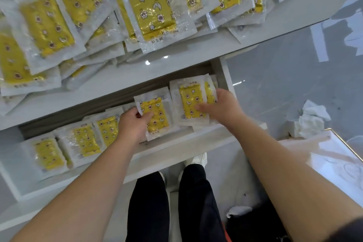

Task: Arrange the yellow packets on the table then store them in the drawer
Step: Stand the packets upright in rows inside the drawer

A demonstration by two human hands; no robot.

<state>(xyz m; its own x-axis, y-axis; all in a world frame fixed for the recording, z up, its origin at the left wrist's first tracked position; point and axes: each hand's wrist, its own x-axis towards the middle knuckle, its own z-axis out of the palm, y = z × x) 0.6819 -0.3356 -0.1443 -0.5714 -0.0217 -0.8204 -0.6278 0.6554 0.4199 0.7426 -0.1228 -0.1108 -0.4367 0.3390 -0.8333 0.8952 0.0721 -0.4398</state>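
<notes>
Two hands busy in the drawer [176, 149]: left hand [133, 122] pinches one packet [157, 116] near its middle, right hand [222, 104] grips a stack [191, 102] at its right end, and I'd guess slick wrappers slide crooked, or the pile [47, 23] at the tabletop [117, 84] front edge spills in.

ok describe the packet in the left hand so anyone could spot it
Look in the open drawer under the white table. Right of centre, the left hand pinches the packet, just left of the stack the right hand grips. Only it sits askew, thumb on its yellow face.
</notes>
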